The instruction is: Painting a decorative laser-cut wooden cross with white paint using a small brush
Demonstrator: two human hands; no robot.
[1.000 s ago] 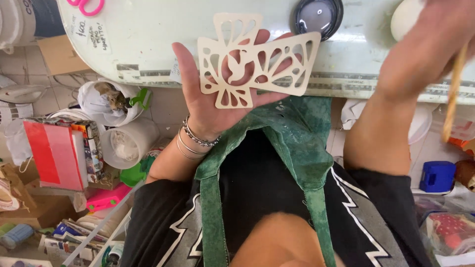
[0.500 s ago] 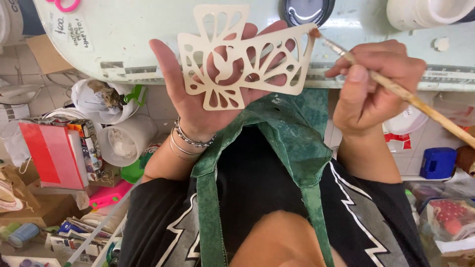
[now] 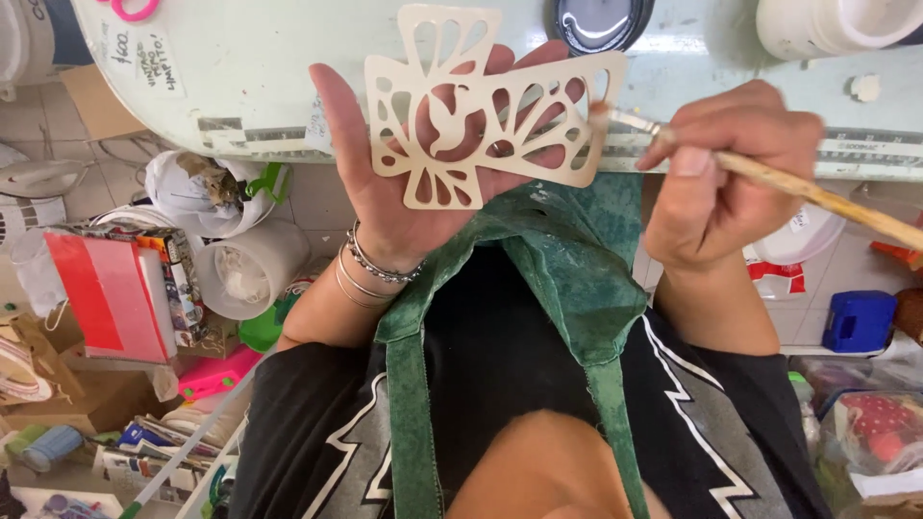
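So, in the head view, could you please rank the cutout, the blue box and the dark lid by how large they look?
Largest to smallest:
1. Cutout, lying on the left hand, though its nearness to the camera flatters it.
2. Dark lid, partly cropped by the frame.
3. Blue box, similar to the lid, so unsure.

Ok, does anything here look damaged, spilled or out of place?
Nothing stands out. The cream cutout lies whole on the open left hand, and the right hand holds a paintbrush at its right edge. The green apron is only paint-flecked.
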